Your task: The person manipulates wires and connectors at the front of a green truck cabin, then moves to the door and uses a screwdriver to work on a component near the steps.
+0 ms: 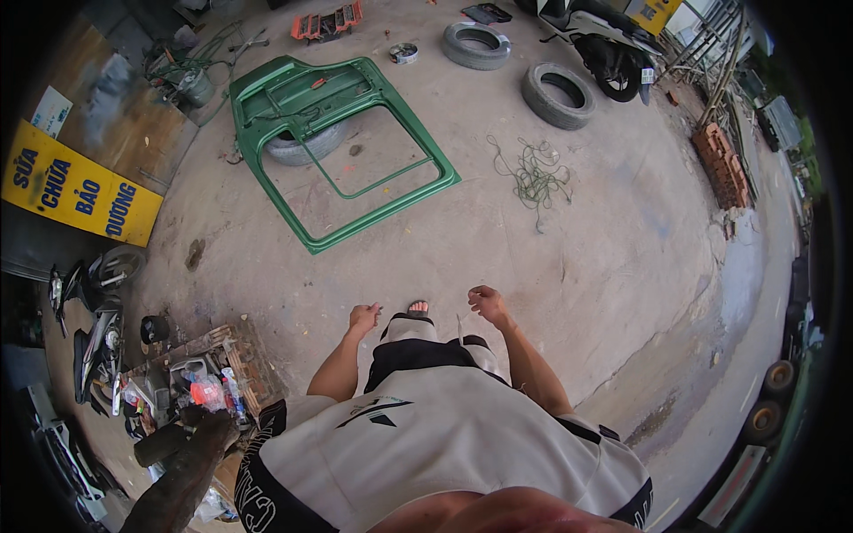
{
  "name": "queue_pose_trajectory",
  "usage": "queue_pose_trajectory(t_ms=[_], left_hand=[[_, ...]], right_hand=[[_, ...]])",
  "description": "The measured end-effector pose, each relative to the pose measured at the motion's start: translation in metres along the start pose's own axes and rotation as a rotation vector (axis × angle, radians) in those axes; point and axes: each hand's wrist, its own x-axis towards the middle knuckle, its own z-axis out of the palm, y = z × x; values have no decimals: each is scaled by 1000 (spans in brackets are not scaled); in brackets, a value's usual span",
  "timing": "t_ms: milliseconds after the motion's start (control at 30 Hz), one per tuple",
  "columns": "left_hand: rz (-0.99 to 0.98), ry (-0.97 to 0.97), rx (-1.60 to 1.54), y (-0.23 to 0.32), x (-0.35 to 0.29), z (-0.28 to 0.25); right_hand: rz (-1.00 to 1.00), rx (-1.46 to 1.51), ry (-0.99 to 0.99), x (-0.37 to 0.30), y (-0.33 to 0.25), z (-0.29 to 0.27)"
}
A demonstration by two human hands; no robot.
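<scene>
My left hand [364, 317] hangs in front of my left thigh with its fingers curled in. A small dark bit shows at its fingertips, too small to name. On the other side of my body, my right hand [486, 303] is held out with loosely bent fingers, apart from one another, and I see nothing in them. Neither hand touches anything large. Ahead of me a green vehicle door frame [384, 226] lies on the concrete, its far part resting over a tire [311, 145]. A small red item [318, 83] lies on its panel.
Two tires [476, 46] [558, 95] and a tangled green rope [538, 175] lie ahead right. Farther off are a red toolbox [327, 21], a round tin [403, 53] and a motorbike [604, 49]. A cluttered wooden crate [253, 360] stands close on my left. Bricks [721, 166] are stacked at right.
</scene>
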Motion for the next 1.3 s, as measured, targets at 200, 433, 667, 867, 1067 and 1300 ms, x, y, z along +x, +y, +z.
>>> queue_pose_trajectory(t_ms=[200, 433, 667, 867, 1067, 1300], left_hand=[[200, -141, -122, 283, 87, 5], [116, -105, -42, 387, 180, 65], [-123, 67, 503, 388, 223, 169], [135, -133, 641, 514, 329, 234], [109, -110, 603, 642, 464, 238], [-88, -17, -52, 881, 612, 200]], right_hand=[[119, 218, 170, 98, -54, -103], [606, -167, 101, 193, 55, -225], [370, -432, 107, 300, 36, -379], [595, 96, 103, 472, -115, -471], [396, 233, 81, 669, -251, -533], [272, -36, -95, 839, -460, -566]])
